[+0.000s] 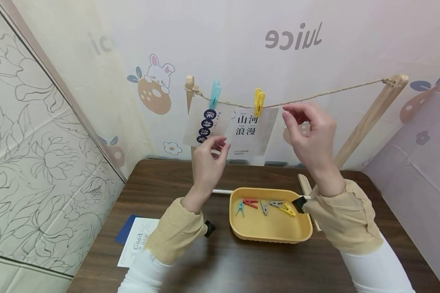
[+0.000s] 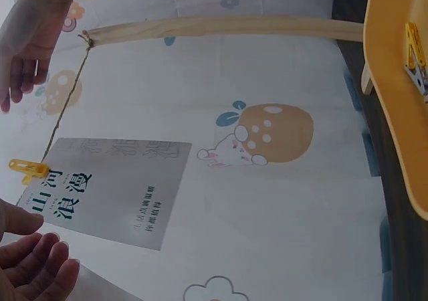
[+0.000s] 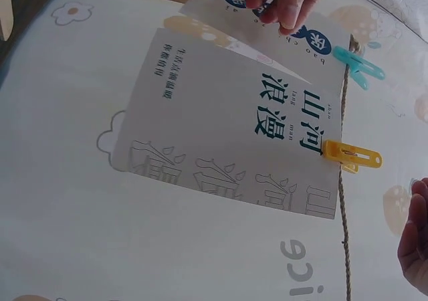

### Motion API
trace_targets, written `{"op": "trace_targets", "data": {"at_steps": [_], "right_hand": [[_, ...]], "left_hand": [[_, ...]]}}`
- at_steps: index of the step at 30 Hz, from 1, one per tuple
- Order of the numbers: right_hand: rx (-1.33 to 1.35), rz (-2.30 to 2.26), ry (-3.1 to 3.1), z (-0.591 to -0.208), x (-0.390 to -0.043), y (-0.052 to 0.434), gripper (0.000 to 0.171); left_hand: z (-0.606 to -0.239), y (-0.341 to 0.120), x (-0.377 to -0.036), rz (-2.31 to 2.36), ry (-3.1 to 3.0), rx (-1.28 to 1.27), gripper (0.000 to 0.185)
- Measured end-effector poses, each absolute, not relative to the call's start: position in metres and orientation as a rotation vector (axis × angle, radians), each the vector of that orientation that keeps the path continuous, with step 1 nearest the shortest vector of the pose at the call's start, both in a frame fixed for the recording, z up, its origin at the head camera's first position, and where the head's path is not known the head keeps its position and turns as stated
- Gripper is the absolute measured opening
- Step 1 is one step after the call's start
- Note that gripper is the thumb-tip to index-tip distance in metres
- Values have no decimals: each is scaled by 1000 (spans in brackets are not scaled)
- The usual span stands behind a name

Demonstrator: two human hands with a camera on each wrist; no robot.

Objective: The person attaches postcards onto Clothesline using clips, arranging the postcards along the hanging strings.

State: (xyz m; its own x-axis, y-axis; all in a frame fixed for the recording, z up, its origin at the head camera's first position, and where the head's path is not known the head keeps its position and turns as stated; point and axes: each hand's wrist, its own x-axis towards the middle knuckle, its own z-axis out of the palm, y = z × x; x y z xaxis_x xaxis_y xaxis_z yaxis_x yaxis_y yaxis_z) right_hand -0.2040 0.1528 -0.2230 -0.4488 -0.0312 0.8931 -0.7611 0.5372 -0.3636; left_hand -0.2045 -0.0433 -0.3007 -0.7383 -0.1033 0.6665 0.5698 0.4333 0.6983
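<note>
string [image 1: 315, 97]: strung between two wooden posts, sagging a little in the middle; everything below is placed against it.
yellow peg [image 1: 258, 101]: clipped on the string, pinning the top edge of the white card [image 1: 254, 131], which hangs just below.
blue peg [image 1: 215, 93]: on the string left of the yellow peg, holding the second card [image 1: 204, 124], whose edge overlaps the white card.
left hand [image 1: 210, 160]: below the string, fingers curled up at the lower edge of the second card, thumb and fingertips pinching it as far as the head view shows.
right hand [image 1: 309, 132]: just under the string, right of the yellow peg, fingers loosely bent and holding nothing; apart from the white card.
tray [image 1: 304, 235]: on the bench well below the string, spare pegs lying inside.
risk, tug: the left hand's pinch could drag the second card down and slip it out of the blue peg; that peg grips only a thin strip at the top.
risk, overlap: the two cards touch, so moving one may swing the other or twist it in the yellow peg.
risk, string: a knock from the right hand could bounce the slack string and shake both pegs.
risk, posts: a hard pull might tip the light wooden frame toward the tray.
</note>
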Motion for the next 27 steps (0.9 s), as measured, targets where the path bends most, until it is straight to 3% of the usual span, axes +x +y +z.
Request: {"op": "trace_targets", "data": {"at_steps": [27], "right_hand": [[567, 963, -2069, -317, -179, 180, 14]], "left_hand": [[-378, -38, -176, -1499, -2171, -292, 8]]}}
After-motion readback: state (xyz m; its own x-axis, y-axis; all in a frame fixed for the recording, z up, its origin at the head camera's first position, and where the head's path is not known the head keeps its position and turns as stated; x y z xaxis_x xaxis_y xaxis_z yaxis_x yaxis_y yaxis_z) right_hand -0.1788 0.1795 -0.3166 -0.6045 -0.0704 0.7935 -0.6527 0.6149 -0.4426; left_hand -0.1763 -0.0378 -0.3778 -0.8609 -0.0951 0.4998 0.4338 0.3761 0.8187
